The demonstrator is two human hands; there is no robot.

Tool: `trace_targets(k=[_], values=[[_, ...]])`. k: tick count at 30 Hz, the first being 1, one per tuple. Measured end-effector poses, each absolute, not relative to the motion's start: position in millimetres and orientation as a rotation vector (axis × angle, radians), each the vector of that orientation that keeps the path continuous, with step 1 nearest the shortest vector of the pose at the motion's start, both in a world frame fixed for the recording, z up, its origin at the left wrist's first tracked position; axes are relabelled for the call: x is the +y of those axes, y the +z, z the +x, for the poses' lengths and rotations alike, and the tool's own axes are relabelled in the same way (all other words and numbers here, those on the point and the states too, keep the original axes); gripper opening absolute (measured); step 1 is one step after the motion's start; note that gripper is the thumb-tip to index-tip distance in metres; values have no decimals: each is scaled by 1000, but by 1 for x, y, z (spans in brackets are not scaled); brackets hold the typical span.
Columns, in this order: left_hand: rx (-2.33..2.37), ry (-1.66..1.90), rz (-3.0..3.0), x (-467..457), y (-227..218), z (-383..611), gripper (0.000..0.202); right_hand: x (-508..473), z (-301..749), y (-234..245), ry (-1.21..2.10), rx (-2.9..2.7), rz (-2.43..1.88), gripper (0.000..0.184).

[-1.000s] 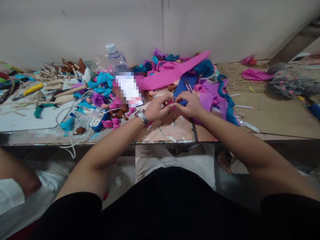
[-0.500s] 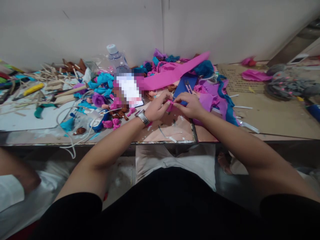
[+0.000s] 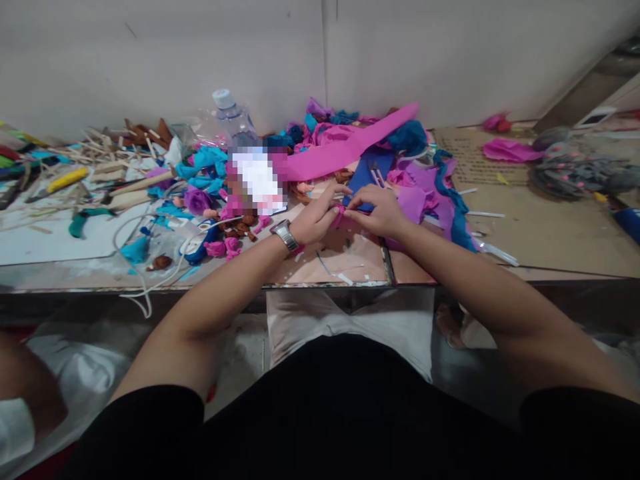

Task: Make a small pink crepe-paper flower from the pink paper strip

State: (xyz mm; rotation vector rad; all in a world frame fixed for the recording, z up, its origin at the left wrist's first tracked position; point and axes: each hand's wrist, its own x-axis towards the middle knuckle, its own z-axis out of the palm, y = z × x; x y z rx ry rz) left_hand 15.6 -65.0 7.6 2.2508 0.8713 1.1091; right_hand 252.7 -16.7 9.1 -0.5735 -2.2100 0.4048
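Observation:
My left hand (image 3: 316, 217), with a metal watch on the wrist, and my right hand (image 3: 379, 210) meet over the middle of the worktable (image 3: 525, 240). Both pinch a small piece of pink crepe paper (image 3: 341, 215) between their fingertips. Just beyond my hands lie a dark blue sheet (image 3: 367, 175) and a long pink paper strip (image 3: 350, 145). Small rolled pink paper buds (image 3: 223, 247) lie to the left of my left wrist.
A plastic water bottle (image 3: 231, 117) stands at the back. Wooden sticks (image 3: 107, 167), teal and purple paper scraps, a purple paper flower (image 3: 197, 199) and a white cord (image 3: 143, 293) crowd the left. Another person's arm (image 3: 25, 393) shows at lower left. A grey bundle (image 3: 575, 170) sits at the right.
My fingers have drawn closer on the pink paper and shifted a little. The other person's arm at lower left has dropped lower.

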Motion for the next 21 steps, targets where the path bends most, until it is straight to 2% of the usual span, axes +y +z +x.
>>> trace_targets(k=[9, 21], values=[[823, 1075, 2310, -64, 8, 16, 66, -19, 252, 12, 445, -2209, -576, 58], [655, 1030, 2454, -51, -2, 8, 80, -18, 251, 11, 472, -2251, -373, 49]])
